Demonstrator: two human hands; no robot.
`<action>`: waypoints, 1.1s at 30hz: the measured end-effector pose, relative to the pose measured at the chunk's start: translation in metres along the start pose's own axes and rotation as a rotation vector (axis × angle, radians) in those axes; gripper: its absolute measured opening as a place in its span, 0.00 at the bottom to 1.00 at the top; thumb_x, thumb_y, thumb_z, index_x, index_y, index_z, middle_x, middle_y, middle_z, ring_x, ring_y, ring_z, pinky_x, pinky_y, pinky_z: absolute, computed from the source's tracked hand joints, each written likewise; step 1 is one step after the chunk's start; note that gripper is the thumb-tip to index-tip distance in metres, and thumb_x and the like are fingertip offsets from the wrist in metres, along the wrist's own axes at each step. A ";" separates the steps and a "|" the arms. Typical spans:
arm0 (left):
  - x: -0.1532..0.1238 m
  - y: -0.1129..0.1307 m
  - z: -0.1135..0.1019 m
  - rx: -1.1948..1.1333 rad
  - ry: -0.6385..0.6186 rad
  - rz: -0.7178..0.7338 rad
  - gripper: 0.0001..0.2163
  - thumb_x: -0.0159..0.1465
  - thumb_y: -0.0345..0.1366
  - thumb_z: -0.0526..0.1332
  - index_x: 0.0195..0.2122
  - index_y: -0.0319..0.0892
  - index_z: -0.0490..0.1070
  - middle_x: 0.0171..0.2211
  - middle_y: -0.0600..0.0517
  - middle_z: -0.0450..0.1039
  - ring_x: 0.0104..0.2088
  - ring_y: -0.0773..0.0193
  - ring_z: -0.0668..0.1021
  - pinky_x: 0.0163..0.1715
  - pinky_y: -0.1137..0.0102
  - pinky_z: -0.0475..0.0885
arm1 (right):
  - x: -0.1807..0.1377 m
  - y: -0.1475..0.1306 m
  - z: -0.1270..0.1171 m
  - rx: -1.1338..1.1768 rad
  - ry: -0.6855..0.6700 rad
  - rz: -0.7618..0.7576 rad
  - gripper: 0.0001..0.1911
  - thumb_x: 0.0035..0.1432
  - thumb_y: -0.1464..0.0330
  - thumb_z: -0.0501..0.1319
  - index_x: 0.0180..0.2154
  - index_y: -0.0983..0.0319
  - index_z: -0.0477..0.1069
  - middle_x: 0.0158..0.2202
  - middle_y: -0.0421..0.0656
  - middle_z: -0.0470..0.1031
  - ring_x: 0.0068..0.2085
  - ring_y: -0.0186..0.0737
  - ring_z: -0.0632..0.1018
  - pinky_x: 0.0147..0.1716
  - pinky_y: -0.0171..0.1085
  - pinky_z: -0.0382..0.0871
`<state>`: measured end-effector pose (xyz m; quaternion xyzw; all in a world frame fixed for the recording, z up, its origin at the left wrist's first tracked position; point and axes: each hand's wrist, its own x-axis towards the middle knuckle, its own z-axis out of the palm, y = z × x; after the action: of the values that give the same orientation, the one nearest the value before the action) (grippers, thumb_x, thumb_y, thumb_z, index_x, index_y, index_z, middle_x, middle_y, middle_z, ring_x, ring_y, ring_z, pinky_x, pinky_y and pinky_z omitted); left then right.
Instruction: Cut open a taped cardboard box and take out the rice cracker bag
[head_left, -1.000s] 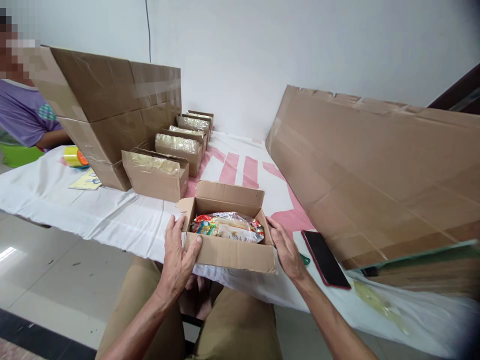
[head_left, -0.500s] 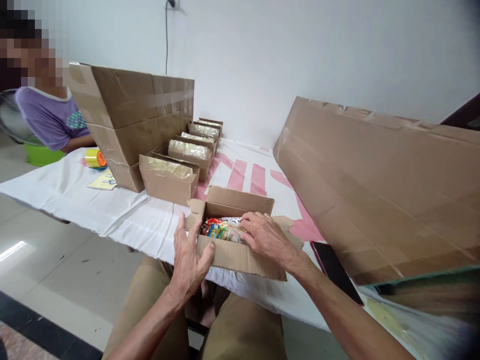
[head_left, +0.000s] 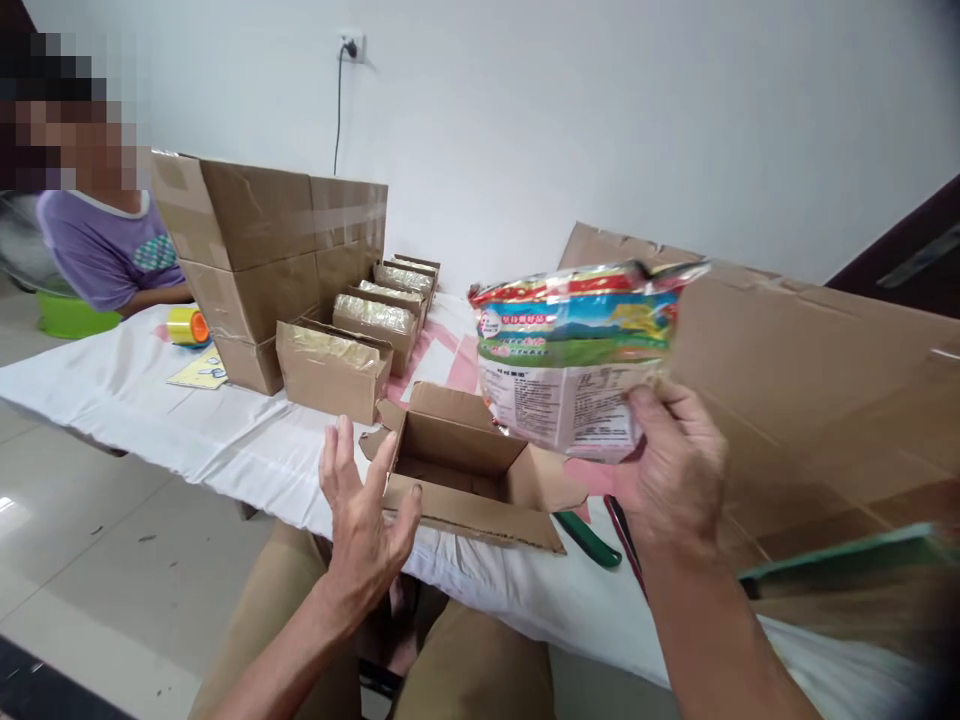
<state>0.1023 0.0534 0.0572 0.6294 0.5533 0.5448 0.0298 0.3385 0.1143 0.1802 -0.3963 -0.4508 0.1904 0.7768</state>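
My right hand (head_left: 675,465) grips a printed plastic food packet (head_left: 574,355) and holds it up above the table, to the right of a small open cardboard box (head_left: 457,470). The box sits at the near table edge with its flaps up; its inside looks bare. My left hand (head_left: 364,510) is open, fingers spread, resting against the box's front left corner.
A row of small tape-wrapped cartons (head_left: 334,365) runs back along stacked big cardboard boxes (head_left: 262,250). A large flat cardboard sheet (head_left: 817,380) leans at the right. A green-handled tool (head_left: 589,540) lies beside the box. A yellow tape roll (head_left: 184,325) and a seated person (head_left: 97,250) are far left.
My right hand went into the box, took the packet and lifted it out and up. My left hand loosened from the box's side and spread its fingers.
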 end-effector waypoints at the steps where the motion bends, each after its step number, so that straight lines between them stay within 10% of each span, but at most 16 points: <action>1: 0.003 0.009 -0.008 -0.088 0.008 0.008 0.21 0.67 0.38 0.61 0.61 0.46 0.69 0.76 0.43 0.42 0.75 0.41 0.48 0.71 0.42 0.48 | -0.002 -0.008 0.001 -0.018 0.030 -0.113 0.08 0.56 0.63 0.69 0.37 0.58 0.75 0.35 0.42 0.80 0.38 0.46 0.82 0.41 0.49 0.80; 5: 0.027 0.035 -0.037 -0.832 -0.313 -0.248 0.29 0.65 0.58 0.59 0.62 0.47 0.69 0.66 0.40 0.67 0.65 0.41 0.71 0.62 0.45 0.68 | -0.027 -0.033 -0.001 -0.374 -0.100 -0.666 0.09 0.64 0.68 0.65 0.45 0.52 0.78 0.50 0.42 0.80 0.54 0.51 0.79 0.56 0.54 0.72; 8: 0.046 0.035 -0.054 -1.255 -0.500 -0.515 0.46 0.57 0.76 0.45 0.60 0.42 0.72 0.58 0.37 0.76 0.61 0.35 0.74 0.55 0.40 0.73 | -0.054 -0.037 -0.009 -0.618 -0.657 -0.972 0.20 0.64 0.70 0.65 0.52 0.39 0.75 0.53 0.33 0.80 0.57 0.47 0.78 0.59 0.50 0.70; 11: 0.050 0.025 -0.064 -1.311 -0.455 -0.708 0.40 0.56 0.71 0.58 0.53 0.40 0.77 0.50 0.40 0.82 0.60 0.37 0.76 0.58 0.43 0.73 | -0.075 -0.034 -0.020 -0.709 -1.079 -1.165 0.21 0.65 0.70 0.64 0.55 0.39 0.73 0.54 0.29 0.81 0.54 0.39 0.79 0.58 0.42 0.69; 13: 0.044 0.017 -0.066 -1.329 -0.421 -0.809 0.32 0.54 0.57 0.69 0.53 0.40 0.77 0.45 0.42 0.84 0.55 0.39 0.80 0.58 0.46 0.74 | -0.081 -0.034 -0.029 -0.679 -1.067 -1.264 0.18 0.66 0.66 0.63 0.57 0.47 0.74 0.58 0.34 0.79 0.57 0.40 0.78 0.61 0.42 0.66; 15: 0.037 0.014 -0.066 -1.402 -0.417 -0.836 0.31 0.51 0.48 0.73 0.55 0.39 0.76 0.41 0.44 0.85 0.49 0.40 0.83 0.57 0.47 0.75 | -0.078 -0.036 -0.038 -0.600 -0.857 -1.192 0.24 0.64 0.61 0.65 0.61 0.52 0.71 0.64 0.39 0.73 0.62 0.47 0.74 0.63 0.46 0.64; 18: 0.036 0.017 -0.064 -1.530 -0.453 -0.709 0.30 0.53 0.45 0.74 0.56 0.40 0.75 0.37 0.46 0.85 0.46 0.42 0.85 0.56 0.49 0.76 | -0.061 -0.044 -0.042 -0.447 -0.622 -0.667 0.37 0.63 0.53 0.65 0.69 0.54 0.61 0.69 0.48 0.65 0.65 0.56 0.70 0.59 0.51 0.70; 22: 0.056 0.024 -0.067 -1.452 -0.695 -0.416 0.34 0.54 0.44 0.75 0.61 0.42 0.71 0.46 0.43 0.83 0.53 0.40 0.81 0.58 0.50 0.75 | -0.042 -0.056 -0.027 -0.149 -0.760 -0.014 0.39 0.59 0.41 0.63 0.63 0.56 0.68 0.52 0.51 0.80 0.48 0.55 0.82 0.42 0.46 0.80; 26: 0.078 0.022 -0.072 -1.278 -0.637 -0.315 0.49 0.47 0.48 0.79 0.68 0.44 0.62 0.57 0.38 0.77 0.60 0.36 0.75 0.59 0.50 0.73 | -0.041 -0.065 -0.005 -0.082 -0.615 0.000 0.26 0.50 0.51 0.75 0.45 0.58 0.76 0.36 0.44 0.82 0.35 0.46 0.82 0.33 0.39 0.79; 33: 0.084 0.017 -0.066 -1.292 -0.459 -0.296 0.53 0.45 0.49 0.80 0.69 0.47 0.57 0.61 0.38 0.73 0.61 0.37 0.75 0.58 0.51 0.74 | -0.043 -0.056 0.019 -0.072 -0.378 -0.098 0.23 0.54 0.51 0.72 0.45 0.57 0.76 0.37 0.44 0.81 0.35 0.46 0.82 0.32 0.41 0.80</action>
<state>0.0491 0.0705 0.1494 0.5029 0.1785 0.6081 0.5877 0.2971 0.0606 0.2058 -0.3587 -0.6138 0.2071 0.6721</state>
